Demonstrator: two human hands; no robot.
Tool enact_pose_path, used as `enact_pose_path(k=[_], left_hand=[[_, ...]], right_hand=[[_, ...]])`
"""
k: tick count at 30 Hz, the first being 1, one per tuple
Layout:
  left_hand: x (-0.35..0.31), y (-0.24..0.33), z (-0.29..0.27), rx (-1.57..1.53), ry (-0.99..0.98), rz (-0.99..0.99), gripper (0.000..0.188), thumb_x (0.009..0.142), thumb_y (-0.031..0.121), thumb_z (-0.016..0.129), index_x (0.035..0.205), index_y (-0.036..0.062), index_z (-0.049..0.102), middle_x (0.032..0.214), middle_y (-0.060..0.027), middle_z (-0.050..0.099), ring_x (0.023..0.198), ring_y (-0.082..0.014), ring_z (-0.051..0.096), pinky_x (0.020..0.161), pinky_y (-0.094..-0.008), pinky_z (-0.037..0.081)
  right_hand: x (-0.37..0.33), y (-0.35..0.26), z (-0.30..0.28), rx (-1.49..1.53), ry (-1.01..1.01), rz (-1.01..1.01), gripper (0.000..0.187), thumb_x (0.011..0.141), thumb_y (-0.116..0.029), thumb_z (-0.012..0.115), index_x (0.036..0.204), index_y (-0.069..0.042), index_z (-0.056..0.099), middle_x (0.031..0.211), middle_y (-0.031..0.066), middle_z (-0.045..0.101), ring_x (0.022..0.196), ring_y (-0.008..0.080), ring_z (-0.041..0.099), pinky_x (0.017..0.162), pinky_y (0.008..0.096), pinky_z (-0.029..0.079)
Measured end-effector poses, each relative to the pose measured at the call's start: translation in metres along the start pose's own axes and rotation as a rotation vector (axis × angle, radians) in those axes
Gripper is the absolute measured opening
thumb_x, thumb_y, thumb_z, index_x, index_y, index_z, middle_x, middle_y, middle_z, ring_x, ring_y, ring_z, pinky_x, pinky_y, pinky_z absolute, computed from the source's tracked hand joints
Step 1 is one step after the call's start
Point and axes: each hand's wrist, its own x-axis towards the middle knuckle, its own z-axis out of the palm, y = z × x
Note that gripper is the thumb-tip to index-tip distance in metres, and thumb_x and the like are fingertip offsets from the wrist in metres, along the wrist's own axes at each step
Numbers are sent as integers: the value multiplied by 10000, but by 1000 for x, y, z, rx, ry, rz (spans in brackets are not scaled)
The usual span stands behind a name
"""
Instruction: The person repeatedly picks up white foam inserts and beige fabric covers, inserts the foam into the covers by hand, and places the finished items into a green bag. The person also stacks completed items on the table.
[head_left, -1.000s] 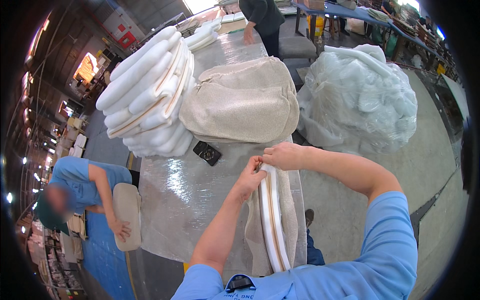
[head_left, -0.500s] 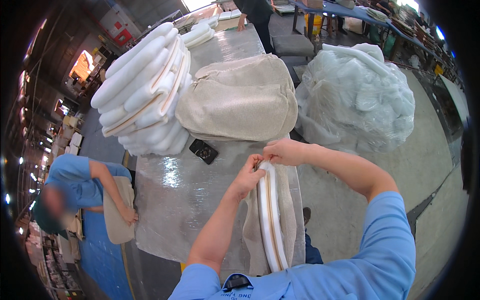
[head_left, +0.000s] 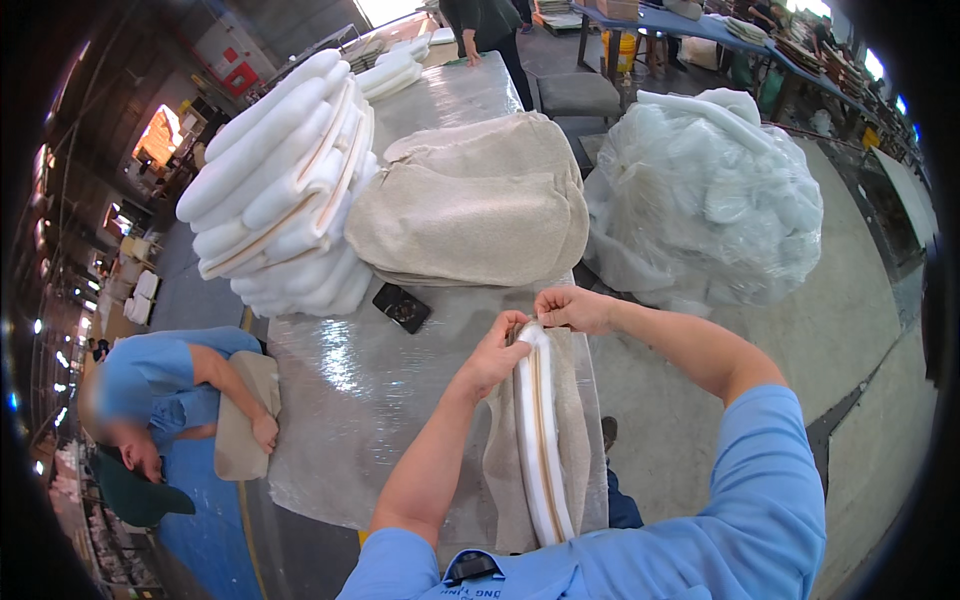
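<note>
the table [head_left: 400,400] is wrapped in clear plastic film, glossy and crinkled, throwing white glare. the cover [head_left: 575,420] under both hands is coarse beige cloth, matt and slightly nubbly; the white pad [head_left: 535,440] inside it looks like soft foam, smooth and matt, with a tan seam strip. the pile of covers [head_left: 480,210] shows the same rough woven cloth. the stacked pads [head_left: 280,180] look soft and matt. the big bag [head_left: 710,200] is thin translucent plastic, shiny and wrinkled. the small black device [head_left: 401,307] looks hard and glossy.

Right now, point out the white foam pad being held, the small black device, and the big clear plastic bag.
white foam pad [head_left: 540,440], head view, middle of its length.
small black device [head_left: 401,307], head view, its top face.
clear plastic bag [head_left: 715,200], head view, its bulging front.
</note>
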Motion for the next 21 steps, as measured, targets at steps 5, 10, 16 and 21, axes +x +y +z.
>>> enact_pose_path(k=[5,10,16,21], left_hand=[[-3,-10,-8,-16,14,-1,494,961,98,637,1428,65,481,1300,-79,565,1241,-189,534,1123,-342,398],[2,-7,-4,-40,-12,23,515,959,97,636,1445,53,472,1329,-83,567,1270,-194,532,1142,-343,390],[0,-3,-5,0,6,27,548,947,96,636,1468,60,469,1365,-101,570,1320,-210,519,1169,-359,371],[3,-2,-9,34,-60,15,548,940,115,644,1461,83,478,1354,-97,573,1315,-212,514,1172,-368,364]], right_hand=[[-7,-17,18,-393,95,-287,93,1005,-123,715,1035,-77,640,921,-4,620,889,132,621,783,334,504],[-13,-51,21,-1207,-2,-452,171,935,-79,708,1095,-95,650,1009,95,655,990,311,706,835,444,549],[-12,-62,28,-1497,-140,-429,200,920,-74,693,1108,-90,627,1040,109,653,997,330,708,819,473,542],[-4,-47,4,-706,-135,-42,145,967,-72,683,1093,-80,612,909,85,617,866,236,663,759,392,508]])
